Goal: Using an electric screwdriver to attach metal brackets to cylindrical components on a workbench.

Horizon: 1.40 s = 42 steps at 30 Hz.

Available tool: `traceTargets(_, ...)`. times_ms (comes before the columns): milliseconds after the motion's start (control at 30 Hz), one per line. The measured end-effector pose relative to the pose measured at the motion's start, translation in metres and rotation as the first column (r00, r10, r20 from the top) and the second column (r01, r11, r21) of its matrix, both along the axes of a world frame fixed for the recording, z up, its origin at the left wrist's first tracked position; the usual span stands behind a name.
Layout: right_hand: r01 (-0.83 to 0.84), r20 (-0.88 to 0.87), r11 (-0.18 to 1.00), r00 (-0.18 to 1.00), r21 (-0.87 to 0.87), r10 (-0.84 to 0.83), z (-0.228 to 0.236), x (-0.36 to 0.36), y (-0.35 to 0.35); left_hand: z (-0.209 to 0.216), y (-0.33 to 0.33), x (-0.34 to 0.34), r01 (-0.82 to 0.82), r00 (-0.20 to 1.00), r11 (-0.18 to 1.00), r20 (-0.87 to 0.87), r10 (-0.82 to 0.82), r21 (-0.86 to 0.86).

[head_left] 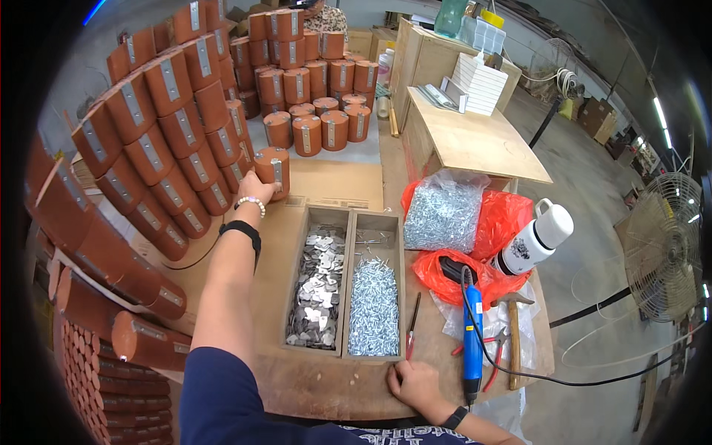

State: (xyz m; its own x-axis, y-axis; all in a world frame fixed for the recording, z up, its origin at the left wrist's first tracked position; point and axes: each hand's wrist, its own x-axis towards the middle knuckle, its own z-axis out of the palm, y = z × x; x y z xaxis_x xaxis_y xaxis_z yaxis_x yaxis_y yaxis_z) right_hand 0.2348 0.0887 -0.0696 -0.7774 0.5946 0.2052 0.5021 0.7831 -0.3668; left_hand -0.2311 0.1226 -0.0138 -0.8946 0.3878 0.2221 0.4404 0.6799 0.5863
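Note:
My left hand (pixel 257 188) is stretched forward and closed round the lower side of a reddish-brown cylinder (pixel 271 165) with a metal strip down its side. The cylinder stands upright on cardboard, in front of a group of similar ones. At the table's front edge rests my right hand (pixel 417 383), fingers curled in and nothing visible in them. Just beyond it lies a thin screwdriver (pixel 412 326) with a red handle. Between the hands sits a two-part wooden tray (pixel 347 282): flat metal pieces (pixel 317 293) fill the left compartment, small silvery screws or rivets (pixel 373 308) the right.
Stacked cylinders (pixel 159 141) rise along the left. On the right are a blue corded power tool (pixel 473 334), red-handled pliers (pixel 498 348), a hammer (pixel 514 341), a white bottle (pixel 532 241) and a bag of fasteners (pixel 445 215). A fan (pixel 665 248) stands beyond the table.

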Motion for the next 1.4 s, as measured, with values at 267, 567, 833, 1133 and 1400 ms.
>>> traceTargets(267, -0.037, 0.02, 0.999, 0.999, 0.034, 0.037, 0.005, -0.004, 0.002, -0.02, 0.042, -0.041, 0.0, 0.999, 0.999, 0.041, -0.002, 0.037)
traceTargets(567, -0.039, 0.048, 0.998, 0.998, 0.04, 0.037, 0.002, -0.003, 0.004, -0.007, 0.067, -0.059, 0.106, 0.975, 0.868, -0.12, -0.186, -0.484)
traceTargets(833, -0.052, 0.032, 0.998, 0.998, 0.022, 0.051, 0.006, -0.006, 0.005, -0.068, 0.073, -0.081, 0.139, 0.931, 0.887, -0.248, -0.268, -0.44)
traceTargets(1133, -0.026, 0.006, 0.999, 1.0, 0.032, 0.025, 0.003, -0.003, 0.004, -0.001, 0.097, -0.029, 0.521, 0.85, 0.796, 0.103, -0.516, -0.31)
traceTargets(1400, -0.1, -0.051, 0.994, 0.993, 0.042, 0.102, -0.004, -0.005, 0.004, 0.025, 0.071, -0.002, 0.483, 0.841, 0.854, -0.171, -0.514, -0.192)
